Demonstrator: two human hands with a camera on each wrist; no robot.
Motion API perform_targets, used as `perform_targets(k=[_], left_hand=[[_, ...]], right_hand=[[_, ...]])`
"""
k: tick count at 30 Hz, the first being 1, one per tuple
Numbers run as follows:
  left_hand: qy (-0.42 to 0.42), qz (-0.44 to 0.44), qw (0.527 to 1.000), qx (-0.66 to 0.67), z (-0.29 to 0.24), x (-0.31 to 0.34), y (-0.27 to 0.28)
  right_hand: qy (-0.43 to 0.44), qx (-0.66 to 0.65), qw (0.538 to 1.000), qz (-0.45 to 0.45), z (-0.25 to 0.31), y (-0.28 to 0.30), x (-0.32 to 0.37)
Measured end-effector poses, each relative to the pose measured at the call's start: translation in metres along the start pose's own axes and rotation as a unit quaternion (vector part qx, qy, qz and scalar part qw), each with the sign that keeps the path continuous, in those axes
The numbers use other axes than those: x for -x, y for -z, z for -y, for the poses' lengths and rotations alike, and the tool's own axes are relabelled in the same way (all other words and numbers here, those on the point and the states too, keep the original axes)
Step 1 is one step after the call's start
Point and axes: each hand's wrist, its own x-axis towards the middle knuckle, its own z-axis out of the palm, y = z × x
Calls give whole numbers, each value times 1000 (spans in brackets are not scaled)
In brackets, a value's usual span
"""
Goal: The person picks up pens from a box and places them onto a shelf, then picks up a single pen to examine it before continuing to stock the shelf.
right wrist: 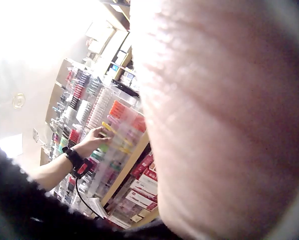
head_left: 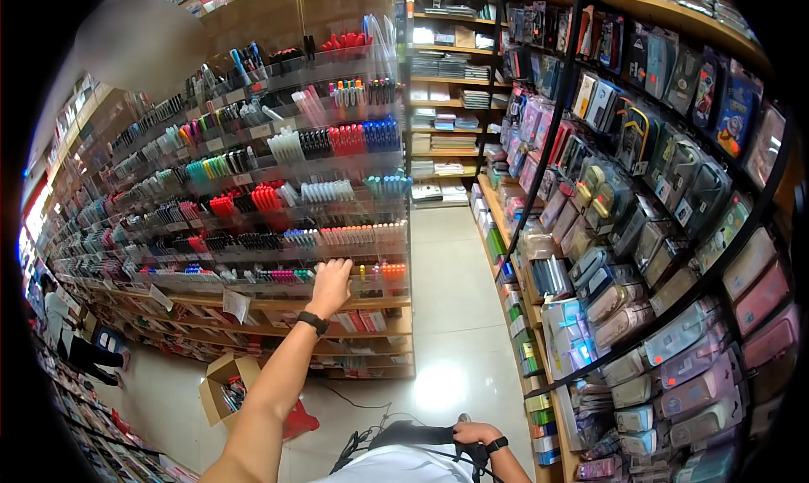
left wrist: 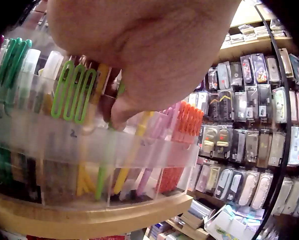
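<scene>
My left hand reaches into the lowest row of a clear pen rack. In the left wrist view, its thumb and finger pinch a light green pen that stands in a clear compartment. Left of the fingers are pens with green loop-shaped clips; to the right stand a yellow pen, pinkish-purple pens and orange pens. My right hand is low by my waist, fingers bent beside a black bag or strap; I cannot tell what it holds.
Tiers of pens rise above my left hand, with a wooden ledge under the lowest row. Hanging pencil cases line the right wall across a tiled aisle. On the floor are an open cardboard box and a red bag.
</scene>
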Motion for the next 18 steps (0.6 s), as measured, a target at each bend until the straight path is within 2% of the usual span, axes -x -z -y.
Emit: perform_targets(k=[4, 7, 9, 13, 16, 18], left_hand=[[-5, -2, 1000, -4, -1, 0, 1], [-7, -4, 1000, -12, -2, 0, 1], [-10, -7, 1000, -17, -2, 0, 1], [-11, -7, 1000, -5, -1, 0, 0], [-12, -6, 1000, 6, 0, 0, -1], [-14, -8, 1000, 6, 2, 0, -2]], right_hand=[[24, -5, 1000, -6, -35, -18, -23], [36, -22, 999, -15, -36, -19, -23], [-19, 15, 999, 28, -24, -11, -20], [-36, 11, 999, 33, -16, -7, -13], [-13, 3, 1000, 13, -37, -21, -25], [29, -34, 999, -20, -28, -18, -18]])
